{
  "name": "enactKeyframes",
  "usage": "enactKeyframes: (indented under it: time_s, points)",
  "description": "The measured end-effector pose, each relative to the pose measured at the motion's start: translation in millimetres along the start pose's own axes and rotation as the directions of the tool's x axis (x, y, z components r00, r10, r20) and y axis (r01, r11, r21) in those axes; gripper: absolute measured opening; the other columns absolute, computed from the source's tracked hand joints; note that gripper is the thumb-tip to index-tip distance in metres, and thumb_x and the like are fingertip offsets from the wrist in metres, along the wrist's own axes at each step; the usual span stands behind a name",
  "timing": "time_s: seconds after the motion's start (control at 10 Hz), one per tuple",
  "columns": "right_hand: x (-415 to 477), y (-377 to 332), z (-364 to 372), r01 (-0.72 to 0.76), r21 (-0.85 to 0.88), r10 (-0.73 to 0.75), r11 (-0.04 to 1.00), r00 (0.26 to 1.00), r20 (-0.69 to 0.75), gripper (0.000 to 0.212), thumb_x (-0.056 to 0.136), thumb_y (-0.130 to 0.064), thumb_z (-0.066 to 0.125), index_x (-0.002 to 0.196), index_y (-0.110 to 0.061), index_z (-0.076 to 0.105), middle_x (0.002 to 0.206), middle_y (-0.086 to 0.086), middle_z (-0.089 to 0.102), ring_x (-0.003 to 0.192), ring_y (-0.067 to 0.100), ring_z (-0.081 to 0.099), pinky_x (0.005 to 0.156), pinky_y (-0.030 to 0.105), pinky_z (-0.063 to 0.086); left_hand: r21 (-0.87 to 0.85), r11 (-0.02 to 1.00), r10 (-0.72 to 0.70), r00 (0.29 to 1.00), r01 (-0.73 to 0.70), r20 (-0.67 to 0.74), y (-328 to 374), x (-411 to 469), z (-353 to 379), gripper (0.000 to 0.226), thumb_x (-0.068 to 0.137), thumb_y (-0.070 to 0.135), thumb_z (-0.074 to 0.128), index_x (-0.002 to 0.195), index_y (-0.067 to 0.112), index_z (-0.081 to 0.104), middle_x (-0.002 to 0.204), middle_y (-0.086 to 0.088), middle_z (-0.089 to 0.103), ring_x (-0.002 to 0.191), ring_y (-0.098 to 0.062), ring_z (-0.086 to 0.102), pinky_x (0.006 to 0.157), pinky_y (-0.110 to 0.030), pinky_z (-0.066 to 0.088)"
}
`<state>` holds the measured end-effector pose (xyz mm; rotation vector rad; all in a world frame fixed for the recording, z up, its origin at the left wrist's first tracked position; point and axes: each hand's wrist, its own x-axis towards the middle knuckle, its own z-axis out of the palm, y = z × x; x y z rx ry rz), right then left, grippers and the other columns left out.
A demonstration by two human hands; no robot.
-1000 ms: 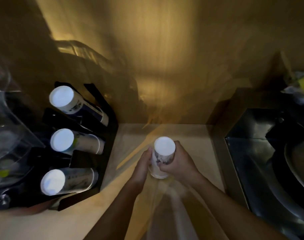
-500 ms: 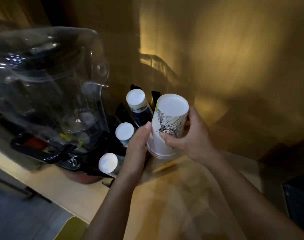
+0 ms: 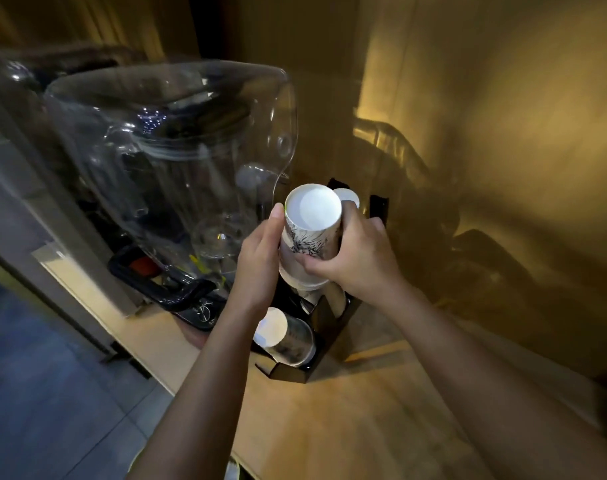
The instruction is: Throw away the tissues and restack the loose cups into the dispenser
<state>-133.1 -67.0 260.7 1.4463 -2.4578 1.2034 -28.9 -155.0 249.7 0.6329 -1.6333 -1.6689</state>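
holding a stack of white paper cups (image 3: 309, 233) between them, both hands are up in front of the black cup dispenser (image 3: 333, 344). the left hand (image 3: 260, 258) lies flat against the left side of the stack, with its fingers pressed together and the thumb up near the top. the right hand (image 3: 354, 254) wraps around the right side, and its fingers curl in to grip the cups low down. the stack is upside down, so the round white bottom of the top cup faces up. a dark drawing shows on the side of the cups. the stack sits right over the middle of the dispenser. another pile of cups (image 3: 284, 336) lies in the lowest slot, with its white end pointing toward the left. one more white cup end (image 3: 350, 199) peeks out behind the held stack. the dispenser stands on a wooden counter (image 3: 347, 417). a big clear blender jug (image 3: 177, 161) stands just beside it on the left.
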Motion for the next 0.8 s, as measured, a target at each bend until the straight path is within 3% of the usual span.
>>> enactKeyframes:
  time_s: [0.1, 0.2, 0.3, 0.4, 0.5, 0.6, 0.7, 0.8]
  points:
    - [2, 11, 10, 0.004, -0.046, -0.004, 0.999, 1.0, 0.016, 0.075, 0.056, -0.061, 0.067, 0.11, -0.015, 0.045, 0.11, 0.005, 0.063, 0.086, 0.008, 0.031, 0.083, 0.038, 0.034, -0.011, 1.0, -0.02, 1.0, 0.02, 0.018, -8, 6, -1, 0.042, 0.085, 0.058, 0.042, 0.095, 0.031, 0.072, 0.108, -0.003, 0.072, 0.104, -0.015, 0.066, 0.09, -0.034, 0.05]
    - [1, 26, 18, 0.018, -0.111, -0.01, 0.994, 0.998, 0.069, 0.07, 0.064, -0.061, 0.068, 0.114, -0.019, 0.042, 0.112, 0.001, 0.063, 0.091, 0.008, 0.039, 0.088, 0.037, 0.031, 0.065, 0.997, -0.033, 0.998, 0.03, 0.047, -18, 9, -1, 0.033, 0.089, 0.05, 0.045, 0.1, 0.03, 0.068, 0.107, -0.003, 0.07, 0.103, -0.018, 0.066, 0.084, -0.033, 0.053]
    - [-4, 38, 27, 0.062, -0.111, -0.043, 0.992, 0.985, 0.169, 0.077, 0.07, -0.058, 0.065, 0.13, -0.023, 0.032, 0.125, -0.001, 0.057, 0.113, 0.014, 0.043, 0.096, 0.036, 0.024, 0.333, 0.943, -0.013, 0.999, 0.001, 0.032, -31, 13, -3, 0.027, 0.094, 0.033, 0.049, 0.114, 0.022, 0.063, 0.105, 0.002, 0.068, 0.101, -0.017, 0.064, 0.077, -0.027, 0.051]
    - [-11, 44, 35, 0.179, -0.157, -0.148, 0.971, 0.97, 0.192, 0.066, 0.078, -0.047, 0.061, 0.133, -0.022, 0.034, 0.13, -0.001, 0.053, 0.12, 0.016, 0.043, 0.096, 0.032, 0.017, 0.631, 0.771, 0.053, 0.995, -0.091, 0.08, -45, 9, 0, 0.033, 0.093, 0.021, 0.052, 0.126, 0.021, 0.055, 0.115, -0.003, 0.066, 0.104, -0.02, 0.061, 0.084, -0.033, 0.05]
    - [-14, 49, 42, 0.284, -0.284, -0.238, 0.916, 0.954, 0.184, 0.047, 0.082, -0.036, 0.058, 0.124, -0.017, 0.049, 0.118, 0.001, 0.062, 0.112, 0.017, 0.053, 0.097, 0.033, 0.02, 0.783, 0.592, 0.149, 0.981, -0.189, 0.123, -56, 4, 9, 0.037, 0.096, 0.021, 0.047, 0.133, 0.015, 0.049, 0.123, -0.009, 0.063, 0.109, -0.023, 0.06, 0.087, -0.034, 0.047]
    - [-9, 46, 44, 0.271, -0.313, -0.227, 0.91, 0.959, 0.168, 0.04, 0.081, -0.033, 0.06, 0.117, -0.017, 0.053, 0.11, 0.002, 0.065, 0.101, 0.019, 0.058, 0.093, 0.034, 0.024, 0.835, 0.506, 0.183, 0.973, -0.214, 0.138, -57, 6, 8, 0.038, 0.097, 0.024, 0.043, 0.133, 0.011, 0.046, 0.123, -0.012, 0.062, 0.106, -0.025, 0.061, 0.085, -0.035, 0.049]
    - [-8, 42, 41, 0.239, -0.315, -0.178, 0.918, 0.961, 0.21, 0.041, 0.079, -0.038, 0.059, 0.115, -0.02, 0.046, 0.107, 0.0, 0.063, 0.098, 0.02, 0.056, 0.093, 0.034, 0.024, 0.823, 0.517, 0.142, 0.971, -0.237, 0.19, -57, 12, 3, 0.037, 0.097, 0.024, 0.043, 0.132, 0.013, 0.046, 0.119, -0.01, 0.063, 0.104, -0.023, 0.061, 0.082, -0.033, 0.049]
    - [-4, 41, 33, 0.241, -0.281, -0.151, 0.929, 0.94, 0.306, 0.045, 0.083, -0.042, 0.054, 0.121, -0.02, 0.041, 0.115, 0.002, 0.058, 0.105, 0.021, 0.052, 0.097, 0.037, 0.024, 0.847, 0.477, 0.081, 0.972, -0.233, 0.222, -49, 18, 0, 0.034, 0.095, 0.028, 0.047, 0.128, 0.018, 0.048, 0.114, -0.008, 0.065, 0.1, -0.023, 0.062, 0.072, -0.029, 0.042]
